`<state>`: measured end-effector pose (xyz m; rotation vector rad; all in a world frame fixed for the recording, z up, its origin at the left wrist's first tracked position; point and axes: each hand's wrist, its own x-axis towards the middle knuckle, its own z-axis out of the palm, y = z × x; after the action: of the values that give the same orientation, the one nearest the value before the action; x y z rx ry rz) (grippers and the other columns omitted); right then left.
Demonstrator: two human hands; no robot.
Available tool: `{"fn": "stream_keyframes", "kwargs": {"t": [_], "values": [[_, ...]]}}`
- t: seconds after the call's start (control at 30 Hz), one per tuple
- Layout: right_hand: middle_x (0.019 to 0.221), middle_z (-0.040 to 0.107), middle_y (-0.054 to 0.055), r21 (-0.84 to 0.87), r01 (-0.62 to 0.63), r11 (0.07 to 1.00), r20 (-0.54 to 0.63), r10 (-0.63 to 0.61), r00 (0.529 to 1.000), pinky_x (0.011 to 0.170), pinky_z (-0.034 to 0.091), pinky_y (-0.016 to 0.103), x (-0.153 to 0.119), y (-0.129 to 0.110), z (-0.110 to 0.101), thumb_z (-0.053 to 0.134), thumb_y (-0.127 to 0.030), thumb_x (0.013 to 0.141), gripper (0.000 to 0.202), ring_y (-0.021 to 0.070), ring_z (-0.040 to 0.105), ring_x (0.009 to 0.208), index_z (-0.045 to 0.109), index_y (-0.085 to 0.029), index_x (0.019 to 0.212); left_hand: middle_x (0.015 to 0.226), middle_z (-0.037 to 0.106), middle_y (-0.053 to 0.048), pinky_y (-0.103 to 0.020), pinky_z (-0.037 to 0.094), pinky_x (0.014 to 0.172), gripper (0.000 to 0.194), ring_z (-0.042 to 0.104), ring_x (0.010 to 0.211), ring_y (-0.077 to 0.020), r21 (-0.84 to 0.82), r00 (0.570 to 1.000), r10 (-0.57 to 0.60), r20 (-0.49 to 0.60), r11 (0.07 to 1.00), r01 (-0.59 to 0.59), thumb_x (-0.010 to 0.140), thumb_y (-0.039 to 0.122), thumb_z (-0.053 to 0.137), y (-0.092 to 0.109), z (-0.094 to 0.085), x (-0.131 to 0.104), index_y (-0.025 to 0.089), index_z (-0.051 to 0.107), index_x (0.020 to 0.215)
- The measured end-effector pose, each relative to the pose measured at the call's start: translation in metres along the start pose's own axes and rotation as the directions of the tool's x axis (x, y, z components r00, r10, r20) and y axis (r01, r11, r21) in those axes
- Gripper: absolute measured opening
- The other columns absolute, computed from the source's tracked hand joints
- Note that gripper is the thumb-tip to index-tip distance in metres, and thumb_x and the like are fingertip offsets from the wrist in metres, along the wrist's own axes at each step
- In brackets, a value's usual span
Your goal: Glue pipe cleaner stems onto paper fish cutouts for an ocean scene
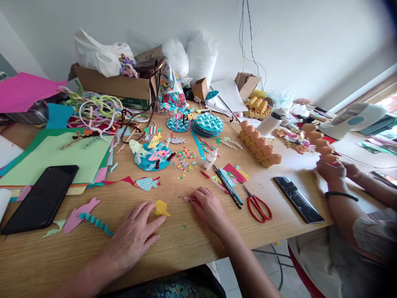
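Observation:
My left hand (pixel 136 231) rests on the wooden table with its fingers apart, fingertips touching a small yellow paper piece (pixel 161 208). My right hand (pixel 207 207) has its fingers pressed together in a pinch at the tabletop. Small pale pink bits (pixel 187 199) show at its fingertips; whether they are gripped is too small to tell. Left of my left hand lie a pink paper fish (pixel 79 217) and a twisted turquoise pipe cleaner (pixel 96 223). Beyond the hands is a light blue dotted paper fish (pixel 147 183). Red-handled scissors (pixel 259 208) lie right of my right hand.
A glue bottle (pixel 210 159), pens (pixel 228 186) and confetti (pixel 185 160) lie ahead. Paper fish stand on a blue disc (pixel 152 159). Phones (pixel 40 198) lie left and right (pixel 297 199). At right, another person's hands (pixel 333 170) hold an egg-carton strip (pixel 321 145).

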<state>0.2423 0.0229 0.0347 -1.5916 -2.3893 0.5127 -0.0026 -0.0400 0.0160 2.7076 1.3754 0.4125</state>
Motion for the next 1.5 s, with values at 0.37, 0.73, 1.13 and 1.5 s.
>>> {"fn": "stream_keyframes", "kwargs": {"t": [0.37,0.73,1.13,1.5], "values": [[0.063,0.054,-0.004,0.453,0.088,0.887,-0.057,-0.07,0.996,0.054,0.034,0.017,0.001,-0.033,-0.007,0.053,-0.012,0.079,0.007,0.0079,0.048,0.057,0.057,-0.017,0.076,0.123,0.045,-0.009,-0.045,0.043,0.092,0.045,0.043,0.113,-0.0284,0.075,0.999,0.004,0.047,0.997,-0.007,0.074,0.023,0.066,-0.002,0.0,0.001,0.032,0.056,0.117],[0.056,0.05,-0.006,0.607,-0.056,0.793,0.003,0.068,0.998,0.048,0.031,0.016,0.019,-0.045,0.013,0.063,-0.019,0.073,0.013,0.0066,0.042,0.052,0.055,-0.016,0.063,0.128,0.044,-0.008,-0.044,0.041,0.094,0.041,0.04,0.116,-0.0271,0.065,0.996,0.046,0.074,0.997,-0.051,0.079,0.027,0.062,-0.01,-0.002,0.0,0.033,0.055,0.118],[0.064,0.062,-0.001,0.516,0.037,0.856,0.035,-0.065,0.997,0.054,0.037,0.017,0.022,-0.045,0.016,0.064,-0.024,0.077,0.01,0.0085,0.052,0.059,0.069,-0.016,0.073,0.128,0.045,-0.008,-0.045,0.041,0.094,0.037,0.04,0.117,-0.0275,0.013,0.996,0.063,0.069,0.998,-0.064,0.081,0.024,0.058,-0.01,-0.005,0.001,0.031,0.056,0.117],[0.076,0.065,0.002,0.316,0.221,0.923,-0.07,-0.209,0.975,0.065,0.041,0.018,0.021,-0.053,0.013,0.056,-0.009,0.081,0.01,0.0112,0.058,0.07,0.064,-0.015,0.081,0.13,0.043,-0.009,-0.046,0.04,0.094,0.042,0.039,0.118,-0.0273,0.018,0.995,0.067,0.071,0.997,-0.069,0.08,0.023,0.06,-0.011,-0.004,-0.001,0.033,0.053,0.12]]}}
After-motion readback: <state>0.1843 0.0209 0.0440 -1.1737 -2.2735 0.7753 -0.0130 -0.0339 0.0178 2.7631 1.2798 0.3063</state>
